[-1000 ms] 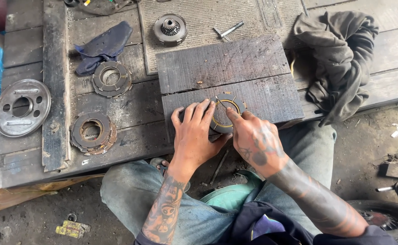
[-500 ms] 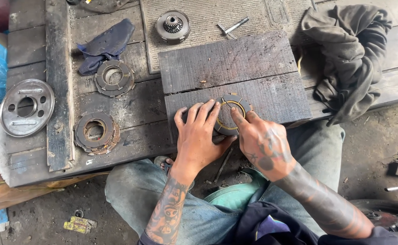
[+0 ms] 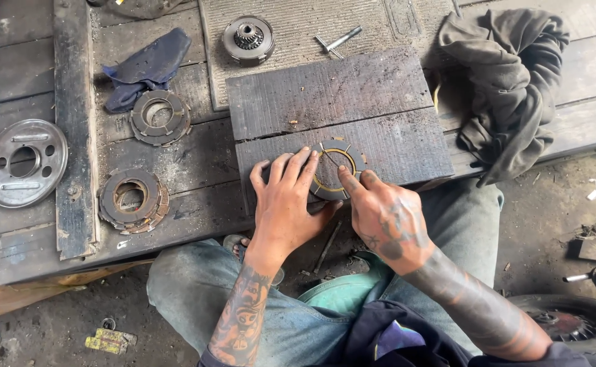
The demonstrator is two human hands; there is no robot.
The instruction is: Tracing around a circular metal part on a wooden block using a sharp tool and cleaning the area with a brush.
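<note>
both hands (image 3: 291,204) on friction disc (image 3: 339,170) (flat)

Ring (image 3: 337,170) on slab (image 3: 352,102) — stacks (image 3: 133,200) left, rag (image 3: 509,81) right

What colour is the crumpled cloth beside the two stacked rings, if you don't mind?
Dark blue cloth, clearest in the head view.

A rough repair workshop for engine parts, likely motorcycle work; a grimy plank bench (image 3: 176,163) carries stacked clutch plates (image 3: 132,200) at nine o'clock, a second stack (image 3: 160,117) at ten, a clutch hub (image 3: 248,39) at twelve, a metal pressure plate (image 3: 23,162) far left; oily rags (image 3: 509,88) at two; a tyre (image 3: 570,323) on dirt floor at five.
</note>
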